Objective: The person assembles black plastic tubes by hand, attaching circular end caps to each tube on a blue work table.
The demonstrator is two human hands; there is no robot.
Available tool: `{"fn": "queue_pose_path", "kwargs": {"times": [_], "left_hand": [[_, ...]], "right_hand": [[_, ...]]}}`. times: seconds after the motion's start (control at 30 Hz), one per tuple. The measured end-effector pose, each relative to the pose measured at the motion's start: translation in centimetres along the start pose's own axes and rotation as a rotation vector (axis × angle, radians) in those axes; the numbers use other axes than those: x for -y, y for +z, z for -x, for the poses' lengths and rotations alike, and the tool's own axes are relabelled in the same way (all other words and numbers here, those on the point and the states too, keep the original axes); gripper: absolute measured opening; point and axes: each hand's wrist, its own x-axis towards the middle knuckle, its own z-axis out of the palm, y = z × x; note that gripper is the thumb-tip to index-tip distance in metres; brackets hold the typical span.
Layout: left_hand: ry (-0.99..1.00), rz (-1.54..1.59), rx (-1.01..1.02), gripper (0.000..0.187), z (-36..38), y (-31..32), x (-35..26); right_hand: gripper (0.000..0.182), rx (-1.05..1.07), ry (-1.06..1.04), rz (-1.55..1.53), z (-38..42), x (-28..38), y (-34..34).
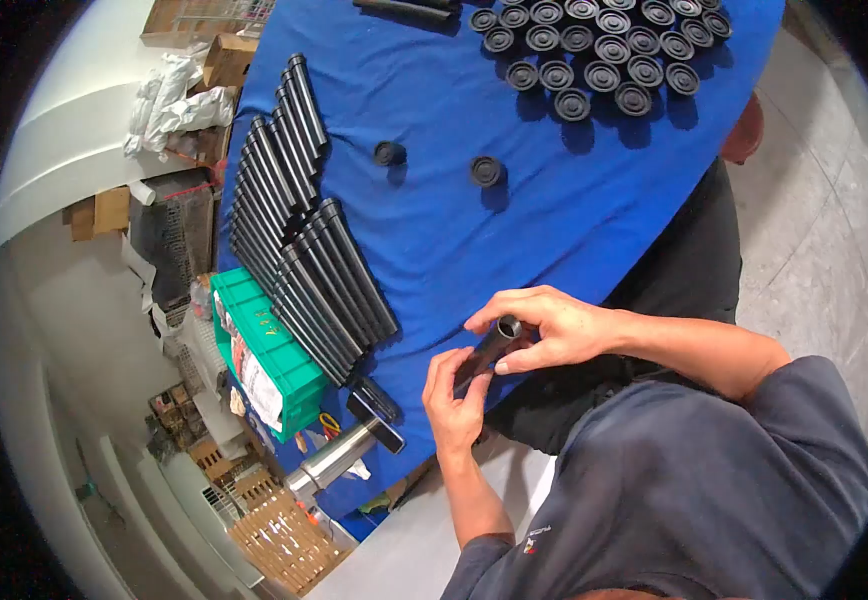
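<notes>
A short black tube [487, 357] is held between my two hands over the near edge of the blue-covered table [444, 260]. My left hand [454, 400] wraps round its lower part, with the thumb along one side. Around the upper part curls my right hand [554, 328], thumb and fingers on either side near the open end. The tube's round mouth faces up towards me. Two small black caps, one ridged [487, 171] and one darker [389, 153], sit apart on the cloth beyond my hands.
Rows of black tubes [324, 280] lie at the left, beside a green crate [269, 350]. Many round black caps [612, 48] stand grouped at the far side. Near the crate are a metal cylinder [334, 460], a phone-like dark slab [376, 422] and yellow-handled scissors [330, 425].
</notes>
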Motion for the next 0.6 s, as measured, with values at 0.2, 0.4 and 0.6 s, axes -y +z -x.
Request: {"fn": "queue_pose_path", "kwargs": {"times": [0.2, 0.4, 0.6], "left_hand": [[-0.091, 0.772, -0.228, 0.033, 1.3, 0.6, -0.6], [-0.268, 1.542, -0.366, 0.028, 2.3, 0.9, 1.5], [-0.609, 1.386, -0.201, 0.024, 4.1, 3.2, 2.4]], "right_hand": [[0.087, 0.07, -0.115, 0.136, 0.0, -0.4, 0.3], [0.07, 0.236, 0.059, 0.169, -0.7, 1.4, 0.0], [0.039, 0.101, -0.094, 0.26, 0.1, -0.7, 0.2]]}}
